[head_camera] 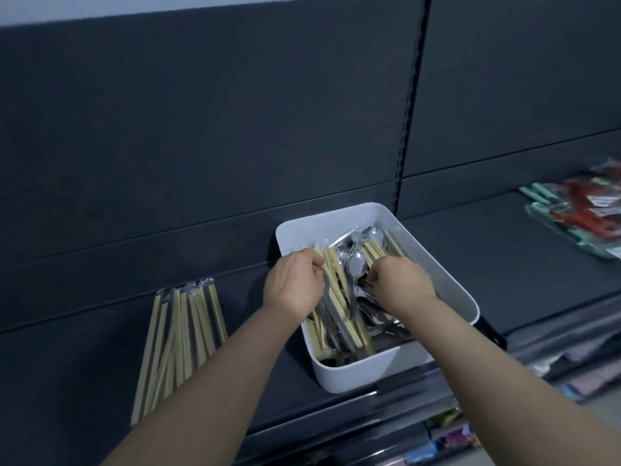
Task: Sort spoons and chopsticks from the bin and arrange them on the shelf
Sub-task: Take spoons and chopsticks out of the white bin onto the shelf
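A white bin (pixel 447 284) stands on the dark shelf (pixel 255 381). Inside it, wrapped bamboo chopsticks (pixel 337 290) lie mixed with metal spoons (pixel 357 262). My left hand (pixel 290 284) is inside the bin's left side, its fingers curled round wrapped chopsticks. My right hand (pixel 401 280) reaches into the middle of the bin with curled fingers that pinch something among the spoons; what exactly it holds is hidden. Left of the bin, a pile of wrapped chopsticks (pixel 178 341) lies in a row on the shelf.
Packaged goods in red and teal (pixel 578 213) lie on the shelf section at the far right. A slotted upright (pixel 410 105) divides the dark back panels. Lower shelves with coloured packages (pixel 453 435) show at bottom right.
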Motion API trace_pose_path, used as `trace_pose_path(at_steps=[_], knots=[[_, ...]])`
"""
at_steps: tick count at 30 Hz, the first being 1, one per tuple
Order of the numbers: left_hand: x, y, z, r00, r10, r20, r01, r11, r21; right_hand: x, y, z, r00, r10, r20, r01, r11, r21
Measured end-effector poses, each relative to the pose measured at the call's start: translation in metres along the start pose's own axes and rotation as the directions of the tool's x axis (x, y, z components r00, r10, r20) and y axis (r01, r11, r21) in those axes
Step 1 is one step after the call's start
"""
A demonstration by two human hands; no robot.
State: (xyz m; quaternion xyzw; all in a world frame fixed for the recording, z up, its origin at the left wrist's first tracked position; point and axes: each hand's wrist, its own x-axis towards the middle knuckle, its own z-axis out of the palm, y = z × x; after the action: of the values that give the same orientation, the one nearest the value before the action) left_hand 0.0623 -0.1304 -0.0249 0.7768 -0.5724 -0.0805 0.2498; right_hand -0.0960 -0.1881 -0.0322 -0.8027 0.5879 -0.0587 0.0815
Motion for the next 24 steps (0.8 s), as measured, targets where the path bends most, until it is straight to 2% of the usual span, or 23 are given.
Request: trace_pose_path(at_steps=[4, 7, 10, 12, 16, 20, 24], knots=[[0.004, 0.006, 0.004, 0.999, -0.039, -0.017, 0.04, 0.996, 0.083, 0.015, -0.002, 0.006, 0.995, -0.028, 0.1, 0.015, 0.992, 0.128], [0.004, 0.008, 0.005, 0.998, -0.045, -0.051, 0.049, 0.996, 0.077, 0.017, -0.012, 0.007, 0.982, -0.043, 0.185, 0.016, 0.989, 0.145], [0.003, 0.007, 0.007, 0.997, -0.048, -0.063, 0.054, 0.995, 0.087, 0.022, -0.007, 0.002, 0.95, -0.02, 0.313, -0.054, 0.972, 0.227], [0.004, 0.008, 0.007, 0.998, -0.068, -0.007, 0.069, 0.989, 0.128, 0.026, 0.005, -0.004, 0.927, 0.001, 0.375, -0.102, 0.963, 0.251], [0.006, 0.013, 0.009, 0.995, -0.067, 0.072, 0.044, 0.957, 0.288, 0.031, 0.024, -0.009, 0.936, 0.033, 0.349, -0.116, 0.968, 0.222], [0.008, 0.023, 0.018, 0.996, -0.049, 0.07, 0.016, 0.914, 0.406, 0.031, 0.03, -0.014, 0.963, -0.01, 0.271, -0.023, 0.993, 0.118], [0.009, 0.028, 0.026, 0.986, -0.134, 0.1, 0.076, 0.891, 0.447, 0.028, 0.034, -0.016, 0.972, -0.065, 0.224, 0.061, 0.998, 0.024]])
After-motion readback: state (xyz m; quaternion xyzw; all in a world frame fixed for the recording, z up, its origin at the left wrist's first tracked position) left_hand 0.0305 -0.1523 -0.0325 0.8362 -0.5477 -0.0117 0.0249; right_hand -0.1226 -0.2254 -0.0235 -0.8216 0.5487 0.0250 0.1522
